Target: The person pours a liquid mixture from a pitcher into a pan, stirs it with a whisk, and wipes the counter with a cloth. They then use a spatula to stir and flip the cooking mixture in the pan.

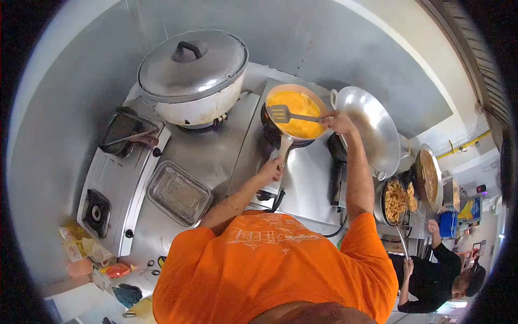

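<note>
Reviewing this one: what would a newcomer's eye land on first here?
Probably the bright yellow, egg-like food in the pan at upper centre, with the right hand holding a spatula over it and the left hand on the handle. Next, likely the vivid orange shirt filling the bottom centre, then the big lidded pot at upper left.

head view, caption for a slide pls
Left hand holds a pan by its handle; right hand holds a spatula over the yellow mixture inside.
</note>
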A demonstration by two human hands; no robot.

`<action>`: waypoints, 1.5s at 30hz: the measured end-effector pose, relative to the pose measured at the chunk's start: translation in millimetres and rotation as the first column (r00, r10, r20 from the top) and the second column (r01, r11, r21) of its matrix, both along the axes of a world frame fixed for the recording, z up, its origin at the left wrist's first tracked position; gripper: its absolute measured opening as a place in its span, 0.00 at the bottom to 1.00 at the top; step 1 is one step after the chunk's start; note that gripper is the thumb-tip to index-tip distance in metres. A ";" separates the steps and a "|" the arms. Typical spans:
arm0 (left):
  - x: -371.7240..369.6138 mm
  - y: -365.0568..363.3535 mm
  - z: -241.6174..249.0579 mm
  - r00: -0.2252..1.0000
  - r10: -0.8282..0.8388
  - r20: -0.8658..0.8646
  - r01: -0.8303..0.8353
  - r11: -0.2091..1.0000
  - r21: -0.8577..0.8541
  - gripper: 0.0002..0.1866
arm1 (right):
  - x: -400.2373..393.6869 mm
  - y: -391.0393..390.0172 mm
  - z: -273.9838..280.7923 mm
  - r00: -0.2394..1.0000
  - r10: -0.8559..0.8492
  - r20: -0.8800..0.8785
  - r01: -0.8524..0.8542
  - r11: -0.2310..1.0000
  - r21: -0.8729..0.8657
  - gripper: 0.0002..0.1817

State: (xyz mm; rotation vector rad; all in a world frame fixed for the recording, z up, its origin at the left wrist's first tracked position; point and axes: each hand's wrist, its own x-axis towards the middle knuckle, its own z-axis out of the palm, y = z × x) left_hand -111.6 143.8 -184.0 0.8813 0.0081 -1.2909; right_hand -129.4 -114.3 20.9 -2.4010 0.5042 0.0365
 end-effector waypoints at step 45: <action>0.3 -0.5 -4.1 1.000 -0.004 -0.010 0.004 1.000 -0.015 0.16 | 41.1 -24.3 -44.1 0.992 0.116 -0.055 -0.125 0.970 -0.210 0.14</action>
